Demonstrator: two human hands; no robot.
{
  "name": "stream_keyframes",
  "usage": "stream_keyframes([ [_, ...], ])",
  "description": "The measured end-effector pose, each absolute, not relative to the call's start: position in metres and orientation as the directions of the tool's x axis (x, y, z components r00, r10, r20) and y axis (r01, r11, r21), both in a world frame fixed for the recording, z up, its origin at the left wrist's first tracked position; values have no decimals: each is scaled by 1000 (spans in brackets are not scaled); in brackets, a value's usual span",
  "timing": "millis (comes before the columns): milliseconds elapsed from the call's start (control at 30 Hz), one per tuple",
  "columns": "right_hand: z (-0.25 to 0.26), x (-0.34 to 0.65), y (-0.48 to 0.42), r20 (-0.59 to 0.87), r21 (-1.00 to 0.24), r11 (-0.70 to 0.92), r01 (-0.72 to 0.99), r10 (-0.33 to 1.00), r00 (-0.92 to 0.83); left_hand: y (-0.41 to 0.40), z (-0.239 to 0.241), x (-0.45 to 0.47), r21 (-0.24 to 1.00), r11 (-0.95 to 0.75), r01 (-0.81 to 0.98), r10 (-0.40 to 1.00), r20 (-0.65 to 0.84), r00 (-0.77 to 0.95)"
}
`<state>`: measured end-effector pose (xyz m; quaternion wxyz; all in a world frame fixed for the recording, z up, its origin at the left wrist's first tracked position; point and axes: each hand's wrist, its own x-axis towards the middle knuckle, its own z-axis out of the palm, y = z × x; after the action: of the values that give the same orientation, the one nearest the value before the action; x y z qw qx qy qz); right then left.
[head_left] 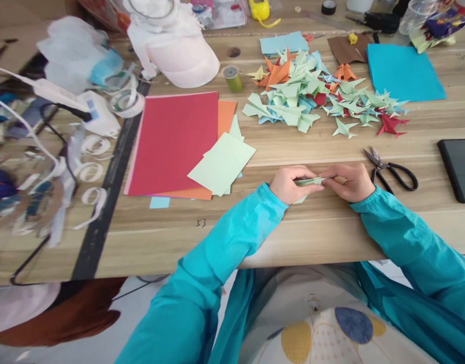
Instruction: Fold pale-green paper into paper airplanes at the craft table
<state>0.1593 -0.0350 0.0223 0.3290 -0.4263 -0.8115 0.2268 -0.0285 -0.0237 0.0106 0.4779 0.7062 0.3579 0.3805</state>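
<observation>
So the loose green sheets lie left of your left hand, which has one end of the folded green paper pinched between thumb and fingers. The paper's right in between your hands, and your right hand has the other end pinched too. Scissors are just beside that hand, on its right.

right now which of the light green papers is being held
The small folded light green piece, pinched by the left hand and right hand; the others lie untouched, as loose sheets or folded figures beyond.
</observation>
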Motion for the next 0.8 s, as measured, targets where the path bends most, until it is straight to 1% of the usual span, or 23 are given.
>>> stream_keyframes([
  [200,23,159,-35,369,-621,565,542,822,-434,-22,9,-29,958,-271,98,852,191,488],
  [333,24,159,-35,387,-614,595,520,800,-459,-23,9,-28,948,-297,116,853,209,478],
  [533,27,160,-34,274,-732,493,470,845,-458,-25,12,-29,904,-375,206,831,230,506],
  [633,27,160,-33,212,-786,437,436,854,-475,-25,13,-30,888,-409,211,814,251,523],
  [800,27,160,-32,163,-841,378,386,859,-486,-24,13,-31,875,-443,196,789,277,548],
])
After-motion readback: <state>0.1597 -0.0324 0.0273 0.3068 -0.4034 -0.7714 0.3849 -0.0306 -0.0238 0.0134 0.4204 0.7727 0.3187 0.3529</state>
